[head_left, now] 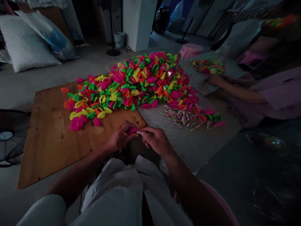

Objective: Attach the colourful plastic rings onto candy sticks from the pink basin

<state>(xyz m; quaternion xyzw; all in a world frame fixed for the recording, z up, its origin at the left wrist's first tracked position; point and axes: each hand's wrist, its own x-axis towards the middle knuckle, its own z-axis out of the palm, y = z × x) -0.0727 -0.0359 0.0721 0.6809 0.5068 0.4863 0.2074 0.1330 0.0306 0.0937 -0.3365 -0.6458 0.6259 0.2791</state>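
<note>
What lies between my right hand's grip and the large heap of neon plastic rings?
In the head view, a bare stretch of grey speckled tabletop, bordered left by the brown wooden board, separates your right hand's grip from that heap.

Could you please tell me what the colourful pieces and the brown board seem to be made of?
The colourful pieces look like moulded plastic, probably smooth: bright, even colours and repeated rounded shapes suggest it. The brown board appears to be wood, perhaps lightly varnished, judging by its dark knots.

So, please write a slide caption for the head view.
Left hand and right hand meet at a pink piece before a colourful heap.
</note>
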